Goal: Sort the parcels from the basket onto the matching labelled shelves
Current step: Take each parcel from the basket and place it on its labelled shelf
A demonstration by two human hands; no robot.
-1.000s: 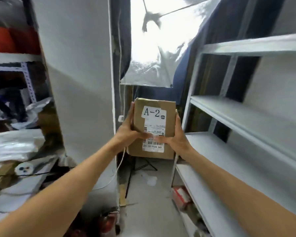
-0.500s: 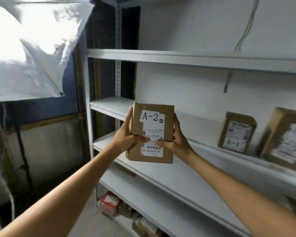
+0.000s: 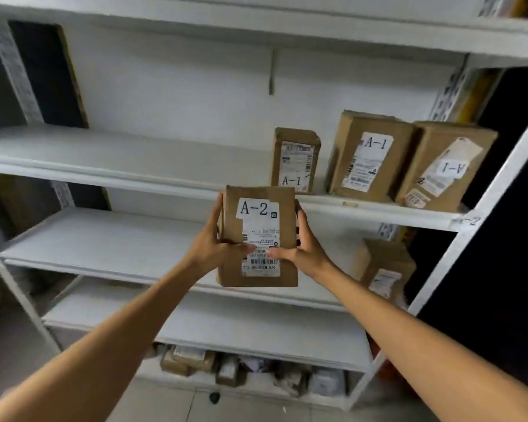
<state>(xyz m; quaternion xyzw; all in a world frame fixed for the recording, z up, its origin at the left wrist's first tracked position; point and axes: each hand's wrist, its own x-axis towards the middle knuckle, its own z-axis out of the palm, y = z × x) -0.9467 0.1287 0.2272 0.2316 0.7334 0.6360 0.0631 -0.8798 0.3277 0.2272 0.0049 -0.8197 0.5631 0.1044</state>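
I hold a brown cardboard parcel upright in front of a white shelf rack, its white label reading A-2. My left hand grips its left side and my right hand its right side, thumbs on the front. On the upper shelf stand three brown parcels labelled A-1, the rightmost with its label upside down. A handwritten tag on that shelf's front edge at the right looks like "-2". The shelf below holds one brown parcel at its right end.
A third white shelf sits lower. Under it, several small parcels and bags lie near the floor. White rack posts stand at the left and right. Dark space lies beyond the right post.
The view has swung right from the shelf's left end to face it squarely. Both hands keep the same hold on the A-2 parcel. Three A-1 parcels and a lower parcel have come into view.
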